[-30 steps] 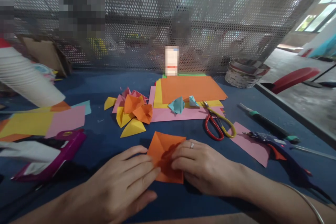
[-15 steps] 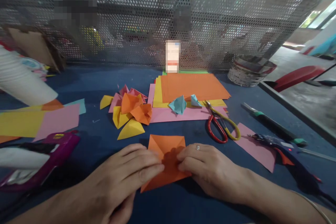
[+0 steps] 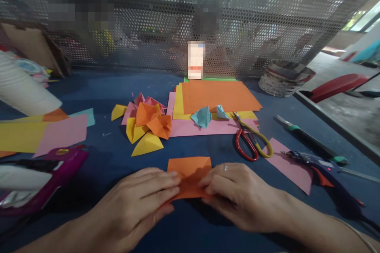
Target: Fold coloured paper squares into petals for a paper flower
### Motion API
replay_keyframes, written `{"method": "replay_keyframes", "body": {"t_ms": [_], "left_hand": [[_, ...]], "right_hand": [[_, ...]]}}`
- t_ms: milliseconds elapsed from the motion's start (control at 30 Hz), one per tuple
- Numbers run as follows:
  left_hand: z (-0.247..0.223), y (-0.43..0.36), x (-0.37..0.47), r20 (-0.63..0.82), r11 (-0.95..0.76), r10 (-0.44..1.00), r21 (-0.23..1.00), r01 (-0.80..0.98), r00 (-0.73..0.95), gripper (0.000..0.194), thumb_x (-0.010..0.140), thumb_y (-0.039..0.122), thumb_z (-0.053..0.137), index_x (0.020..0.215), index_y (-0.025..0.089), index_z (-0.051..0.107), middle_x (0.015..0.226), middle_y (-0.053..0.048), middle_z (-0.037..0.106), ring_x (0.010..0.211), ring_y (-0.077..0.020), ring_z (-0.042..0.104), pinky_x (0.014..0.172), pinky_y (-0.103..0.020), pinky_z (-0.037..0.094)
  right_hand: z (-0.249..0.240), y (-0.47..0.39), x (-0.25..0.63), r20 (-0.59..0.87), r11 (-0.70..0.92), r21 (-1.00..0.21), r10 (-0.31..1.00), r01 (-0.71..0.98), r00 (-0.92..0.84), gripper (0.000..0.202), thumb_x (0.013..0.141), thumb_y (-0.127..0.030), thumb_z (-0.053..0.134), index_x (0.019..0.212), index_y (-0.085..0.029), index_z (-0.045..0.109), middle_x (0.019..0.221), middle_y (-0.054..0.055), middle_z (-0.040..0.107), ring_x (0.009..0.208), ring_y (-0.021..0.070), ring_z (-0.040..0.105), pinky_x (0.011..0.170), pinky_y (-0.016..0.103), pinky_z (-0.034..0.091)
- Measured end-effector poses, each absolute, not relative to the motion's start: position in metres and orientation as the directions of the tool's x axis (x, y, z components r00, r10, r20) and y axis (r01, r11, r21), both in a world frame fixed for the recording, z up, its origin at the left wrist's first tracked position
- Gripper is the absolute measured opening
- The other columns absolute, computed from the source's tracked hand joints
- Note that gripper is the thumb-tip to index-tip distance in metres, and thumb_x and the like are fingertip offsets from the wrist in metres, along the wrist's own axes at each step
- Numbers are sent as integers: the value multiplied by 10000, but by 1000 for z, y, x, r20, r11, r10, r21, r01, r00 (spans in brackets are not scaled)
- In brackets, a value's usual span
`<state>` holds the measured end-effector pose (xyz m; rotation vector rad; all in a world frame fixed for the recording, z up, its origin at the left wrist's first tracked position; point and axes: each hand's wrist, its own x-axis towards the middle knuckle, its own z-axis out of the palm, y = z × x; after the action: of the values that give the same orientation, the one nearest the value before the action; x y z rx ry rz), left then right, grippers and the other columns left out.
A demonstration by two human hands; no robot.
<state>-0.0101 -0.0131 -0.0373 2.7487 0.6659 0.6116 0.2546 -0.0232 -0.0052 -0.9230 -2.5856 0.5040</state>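
Observation:
A sheet of orange paper [image 3: 191, 174] lies before me, folded over so that its near edge is a straight crease. My left hand [image 3: 148, 193] grips its left side, fingertips on top and the thumb low at the near edge. On the right side my right hand [image 3: 234, 189], wearing a ring, pinches the paper with fingers curled. Just beyond it is a heap of folded paper pieces, among them an orange one [image 3: 147, 114], a yellow one [image 3: 147, 144] and pink ones. Two folded light-blue pieces [image 3: 202, 117] rest on the stacked coloured paper [image 3: 219, 97].
Scissors [image 3: 247, 140] with red and yellow handles lie right of the stack. Farther right are a pink sheet [image 3: 292, 166], a dark glue gun [image 3: 320, 168] and a green-and-black tool [image 3: 311, 140]. At left lie a purple glue gun [image 3: 67, 166], paper sheets [image 3: 63, 130] and stacked white cups [image 3: 25, 83].
The orange paper's near part has been folded up and away from me, so the sheet now looks shorter. Both hands stay on its sides, with the left thumb now at the near edge.

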Motion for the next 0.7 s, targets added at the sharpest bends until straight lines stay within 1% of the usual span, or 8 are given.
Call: {"method": "replay_keyframes", "body": {"t_ms": [100, 200, 300, 400, 467, 533, 600, 700], "left_hand": [[-35, -22, -7, 390, -842, 512, 404, 358, 765, 251, 936, 145, 459, 1153, 179, 581, 1089, -55, 697, 1047, -179, 626, 938, -303, 490], [-29, -23, -3, 386, -790, 572, 498, 358, 724, 159, 900, 133, 490, 971, 197, 616, 947, -47, 707, 896, -180, 663, 806, -271, 533], [-24, -17, 1, 263, -672, 657, 631, 389, 707, 155, 898, 142, 485, 817, 209, 599, 792, -8, 667, 739, -137, 656, 677, -202, 530], [-25, -11, 4, 161, -562, 728, 695, 448, 666, 172, 923, 169, 454, 812, 214, 577, 767, 16, 626, 684, -102, 632, 621, -164, 505], [-29, -10, 4, 185, -558, 762, 674, 484, 621, 132, 920, 187, 464, 828, 215, 554, 817, 13, 616, 713, -102, 634, 629, -163, 498], [-34, -12, 4, 244, -579, 783, 620, 529, 572, 100, 911, 188, 477, 830, 214, 529, 890, -2, 601, 767, -113, 636, 662, -177, 497], [-39, -13, 4, 280, -598, 788, 560, 573, 549, 101, 905, 187, 481, 810, 213, 506, 951, -22, 578, 829, -133, 631, 705, -205, 495], [-46, -13, 4, 290, -610, 788, 486, 626, 543, 100, 901, 182, 473, 809, 213, 497, 1012, -47, 564, 931, -175, 610, 776, -265, 492]], "right_hand": [[-3, -24, 254, 179, 722, -497, 628, 481, -757, 147, 921, -204, 492, 805, -167, 573, 754, 48, 642, 682, 145, 584, 621, 265, 436], [-4, -24, 253, 183, 689, -512, 672, 513, -718, 179, 928, -241, 500, 780, -166, 565, 717, 33, 612, 663, 144, 546, 623, 277, 404], [-8, -23, 250, 140, 554, -555, 798, 621, -586, 197, 937, -283, 514, 782, -171, 560, 710, 18, 582, 655, 142, 512, 608, 271, 378], [-12, -21, 246, 80, 415, -595, 883, 688, -463, 209, 930, -300, 532, 756, -185, 540, 696, 1, 553, 650, 143, 495, 600, 266, 363], [-15, -20, 242, 70, 372, -593, 907, 714, -415, 203, 918, -277, 546, 738, -186, 520, 689, -2, 534, 659, 150, 485, 614, 274, 363], [-17, -19, 239, 86, 368, -583, 915, 725, -395, 194, 904, -244, 561, 730, -185, 499, 716, 5, 532, 691, 160, 480, 640, 286, 369], [-19, -18, 237, 108, 380, -575, 913, 725, -393, 180, 892, -216, 575, 740, -185, 485, 768, 14, 544, 730, 167, 477, 672, 297, 374], [-22, -17, 235, 125, 387, -566, 913, 728, -388, 148, 872, -176, 598, 779, -191, 485, 836, 16, 558, 769, 174, 476, 711, 313, 379]]}}
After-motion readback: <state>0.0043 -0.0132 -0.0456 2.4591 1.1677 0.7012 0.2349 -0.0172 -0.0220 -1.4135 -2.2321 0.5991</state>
